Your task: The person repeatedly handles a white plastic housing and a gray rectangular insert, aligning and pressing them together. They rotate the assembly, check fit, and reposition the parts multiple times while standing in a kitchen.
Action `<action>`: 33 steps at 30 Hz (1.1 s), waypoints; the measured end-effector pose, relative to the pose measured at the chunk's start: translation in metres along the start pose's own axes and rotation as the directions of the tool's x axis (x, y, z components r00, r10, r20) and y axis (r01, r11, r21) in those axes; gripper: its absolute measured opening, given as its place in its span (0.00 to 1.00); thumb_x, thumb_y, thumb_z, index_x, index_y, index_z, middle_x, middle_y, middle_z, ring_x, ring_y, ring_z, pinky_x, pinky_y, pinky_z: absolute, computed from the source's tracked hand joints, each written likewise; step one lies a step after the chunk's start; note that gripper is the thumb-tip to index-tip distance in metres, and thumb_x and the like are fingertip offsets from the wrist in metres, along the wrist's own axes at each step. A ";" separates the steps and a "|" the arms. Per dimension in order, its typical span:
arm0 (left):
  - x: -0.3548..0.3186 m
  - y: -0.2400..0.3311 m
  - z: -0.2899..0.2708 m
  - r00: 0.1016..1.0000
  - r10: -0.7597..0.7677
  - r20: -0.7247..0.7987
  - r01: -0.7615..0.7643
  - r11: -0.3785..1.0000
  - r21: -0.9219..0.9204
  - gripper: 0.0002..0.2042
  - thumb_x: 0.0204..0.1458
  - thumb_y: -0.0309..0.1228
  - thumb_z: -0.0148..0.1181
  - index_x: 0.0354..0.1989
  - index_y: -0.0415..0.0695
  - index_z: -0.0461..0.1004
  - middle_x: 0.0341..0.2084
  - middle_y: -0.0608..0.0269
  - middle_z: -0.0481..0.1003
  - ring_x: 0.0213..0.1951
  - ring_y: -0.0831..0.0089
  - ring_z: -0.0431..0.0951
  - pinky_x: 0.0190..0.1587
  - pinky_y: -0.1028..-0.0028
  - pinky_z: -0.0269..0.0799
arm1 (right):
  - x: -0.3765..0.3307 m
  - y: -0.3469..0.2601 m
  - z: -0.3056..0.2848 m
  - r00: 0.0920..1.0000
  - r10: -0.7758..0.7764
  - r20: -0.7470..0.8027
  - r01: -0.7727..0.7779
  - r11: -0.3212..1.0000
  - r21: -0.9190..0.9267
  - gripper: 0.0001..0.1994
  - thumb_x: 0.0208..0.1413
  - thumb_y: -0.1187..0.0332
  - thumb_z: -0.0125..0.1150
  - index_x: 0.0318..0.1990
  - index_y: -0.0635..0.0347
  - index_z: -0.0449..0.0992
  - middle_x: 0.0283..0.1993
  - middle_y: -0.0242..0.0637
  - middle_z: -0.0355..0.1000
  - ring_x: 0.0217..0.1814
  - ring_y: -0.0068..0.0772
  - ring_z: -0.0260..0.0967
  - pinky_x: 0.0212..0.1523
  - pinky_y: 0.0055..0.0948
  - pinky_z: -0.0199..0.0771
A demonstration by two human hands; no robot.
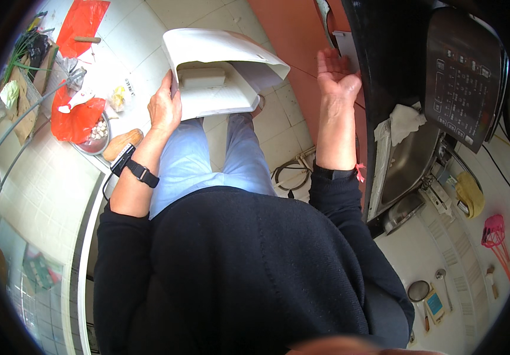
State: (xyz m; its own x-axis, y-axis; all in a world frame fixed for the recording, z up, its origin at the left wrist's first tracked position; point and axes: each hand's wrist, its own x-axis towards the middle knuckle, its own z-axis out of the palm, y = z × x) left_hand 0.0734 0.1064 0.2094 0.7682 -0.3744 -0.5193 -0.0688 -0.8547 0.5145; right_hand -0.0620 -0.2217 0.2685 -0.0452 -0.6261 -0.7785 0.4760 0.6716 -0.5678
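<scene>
My left hand (165, 106) grips the left side of a white plastic bin (225, 46), holding it in front of my legs. The bin is deep and tilted, and its mouth shows a rectangular block-like shape (203, 77) inside. My right hand (339, 77) is held up with the palm in view and its fingers stretched out, with nothing in the palm. It is nearest to a reddish cabinet front (302, 44) and a small grey panel (343, 42) at the black counter edge. I cannot tell whether the fingertips touch that panel.
At left a white surface holds red plastic bags (82, 26), a metal bowl (96, 142), a gourd-like squash (123, 144) and green stalks (24, 53). At right are a black appliance panel (465, 71), a steel sink (406, 163) and a yellow cloth (471, 194). A coiled hose (290, 176) lies below.
</scene>
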 end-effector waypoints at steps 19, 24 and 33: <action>0.000 -0.009 0.004 0.999 0.040 -0.015 -0.040 0.999 0.020 0.27 0.52 0.28 0.53 0.64 0.50 0.63 0.44 0.41 0.77 0.46 0.45 0.78 0.50 0.56 0.72 | 0.026 -0.006 -0.029 0.919 0.086 0.385 -0.194 0.948 0.252 0.29 0.55 0.56 0.62 0.51 0.78 0.66 0.53 0.57 0.70 0.55 0.54 0.70 0.63 0.53 0.69; 0.001 -0.004 0.004 1.000 -0.006 0.004 0.006 0.999 0.039 0.27 0.52 0.28 0.53 0.64 0.50 0.63 0.43 0.42 0.77 0.46 0.45 0.78 0.50 0.56 0.72 | 0.026 -0.009 -0.032 0.880 0.083 0.467 -0.176 0.972 0.158 0.28 0.53 0.57 0.64 0.50 0.77 0.67 0.53 0.55 0.70 0.58 0.53 0.67 0.66 0.53 0.64; 0.002 -0.004 0.005 1.000 0.018 -0.006 -0.018 1.000 0.009 0.27 0.52 0.29 0.53 0.64 0.49 0.63 0.44 0.42 0.77 0.46 0.46 0.78 0.50 0.56 0.72 | 0.021 -0.016 -0.071 0.825 0.127 0.551 -0.269 0.945 0.185 0.23 0.53 0.67 0.61 0.54 0.74 0.68 0.58 0.56 0.67 0.66 0.54 0.60 0.70 0.56 0.55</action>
State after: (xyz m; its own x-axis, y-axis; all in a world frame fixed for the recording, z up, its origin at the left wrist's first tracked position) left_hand 0.0720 0.1071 0.2024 0.7708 -0.3874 -0.5058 -0.0882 -0.8512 0.5175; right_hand -0.1328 -0.2173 0.2422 0.5069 -0.6494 -0.5668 0.6248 0.7298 -0.2774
